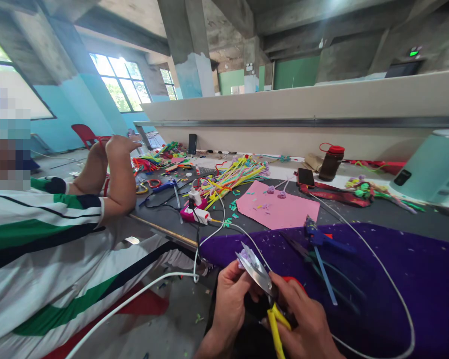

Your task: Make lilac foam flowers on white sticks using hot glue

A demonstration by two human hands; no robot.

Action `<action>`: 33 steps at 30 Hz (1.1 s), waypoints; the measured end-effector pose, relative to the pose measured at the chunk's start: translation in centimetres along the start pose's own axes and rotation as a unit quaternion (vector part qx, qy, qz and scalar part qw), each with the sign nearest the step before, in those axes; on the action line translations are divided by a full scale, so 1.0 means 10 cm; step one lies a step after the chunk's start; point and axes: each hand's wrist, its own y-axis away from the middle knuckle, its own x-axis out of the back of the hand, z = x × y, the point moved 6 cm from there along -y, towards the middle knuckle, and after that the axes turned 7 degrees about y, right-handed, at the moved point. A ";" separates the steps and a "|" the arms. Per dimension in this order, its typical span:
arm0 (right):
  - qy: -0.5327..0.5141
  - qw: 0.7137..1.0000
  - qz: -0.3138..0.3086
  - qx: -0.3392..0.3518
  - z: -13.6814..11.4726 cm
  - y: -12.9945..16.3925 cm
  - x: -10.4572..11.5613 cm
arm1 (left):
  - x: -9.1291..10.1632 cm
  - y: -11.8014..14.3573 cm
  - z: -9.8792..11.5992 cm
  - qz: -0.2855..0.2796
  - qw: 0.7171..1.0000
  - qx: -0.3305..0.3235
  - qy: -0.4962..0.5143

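At the bottom of the view, a small purple piece [245,258] sits at the open blades of the scissors [260,274], over the purple sheet [396,279]. The left hand [230,299] is closed around the piece; the right hand [303,319] is closed on the scissors' handles. A blue glue gun [316,237] lies near. A pink paper [273,209] lies on the counter [415,214]. Beside, another person's striped sleeve [41,224].

Dark worktop [415,214], crowded: pink sheet [275,209] in the middle, purple cloth [415,279] in front, phone [306,177] and bottle [331,162] behind, strips [235,177] heaped left, power strip [192,212] nearby.
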 end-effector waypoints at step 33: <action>-0.132 0.983 0.061 -0.113 0.07 0.03 0.13 | 0.05 -0.03 0.05 0.046 0.997 0.049 0.031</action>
